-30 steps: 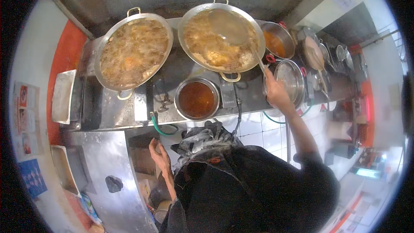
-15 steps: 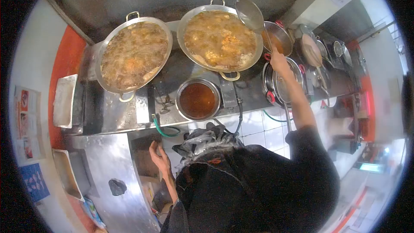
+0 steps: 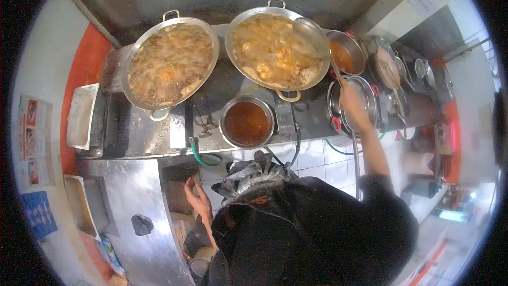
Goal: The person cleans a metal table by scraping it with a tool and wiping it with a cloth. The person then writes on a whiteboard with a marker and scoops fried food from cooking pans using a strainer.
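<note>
My right hand (image 3: pixel 353 101) is closed around the long handle of a round metal skimmer (image 3: pixel 311 34). The skimmer's head is over the right side of the right-hand wok (image 3: pixel 230 50), its lower part seemingly at the oil. Golden fried pieces (image 3: pixel 286 57) float in that bubbling oil. To its left stands a second wok (image 3: pixel 127 82), also full of bubbling oil. My left hand (image 3: pixel 198 197) hangs low beside my body, fingers apart, holding nothing.
A steel bowl (image 3: pixel 225 133) of dark red-brown liquid stands at the counter's front. Right of the woks are a pot (image 3: pixel 361 57) with orange liquid and a steel pan (image 3: pixel 365 95) under my forearm. A green hose (image 3: pixel 197 156) hangs over the edge. Metal trays (image 3: pixel 83 116) lean at left.
The skimmer's head has come down from above the wok's right rim toward the oil. My right hand has drawn slightly closer to me. The view has shifted a little.
</note>
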The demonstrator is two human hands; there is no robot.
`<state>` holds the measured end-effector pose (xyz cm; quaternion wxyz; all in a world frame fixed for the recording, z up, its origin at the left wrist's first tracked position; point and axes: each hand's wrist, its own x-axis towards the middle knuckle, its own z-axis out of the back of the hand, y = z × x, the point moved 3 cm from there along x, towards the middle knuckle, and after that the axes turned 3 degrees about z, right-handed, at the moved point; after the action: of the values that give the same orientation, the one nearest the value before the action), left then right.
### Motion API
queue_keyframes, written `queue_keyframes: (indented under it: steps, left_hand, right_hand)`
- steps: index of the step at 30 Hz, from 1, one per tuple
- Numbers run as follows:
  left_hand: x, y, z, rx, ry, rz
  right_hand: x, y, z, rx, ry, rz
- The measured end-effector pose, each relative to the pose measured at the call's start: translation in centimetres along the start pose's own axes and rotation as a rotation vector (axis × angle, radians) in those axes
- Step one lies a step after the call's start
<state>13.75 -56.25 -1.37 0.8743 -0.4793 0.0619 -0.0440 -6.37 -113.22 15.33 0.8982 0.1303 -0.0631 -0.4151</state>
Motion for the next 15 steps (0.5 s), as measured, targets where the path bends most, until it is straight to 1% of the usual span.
queue_keyframes:
  steps: [3,6,9,12,13,15]
  left_hand:
    - [0.1,-0.5,0.1,-0.01,-0.009,0.007]
    - [0.3,-0.7,0.1,-0.018,0.004,0.028]
    - [0.6,-0.4,-0.2,-0.05,0.006,0.022]
    - [0.2,-0.5,-0.3,-0.054,-0.021,0.017]
    - [0.0,-0.6,-0.3,-0.058,-0.028,0.018]
    - [-0.3,-0.6,-0.3,-0.045,-0.031,0.022]
  right_hand:
    - [0.5,2.2,1.6,0.004,0.001,-0.133]
    - [2.6,2.7,0.4,0.008,-0.081,0.039]
    - [2.6,4.7,-1.6,0.056,0.025,0.085]
    - [2.0,5.3,-4.5,0.034,0.004,0.137]
    - [1.8,5.2,-4.6,0.058,0.082,0.119]
    - [1.7,4.9,-5.4,0.07,0.045,0.142]
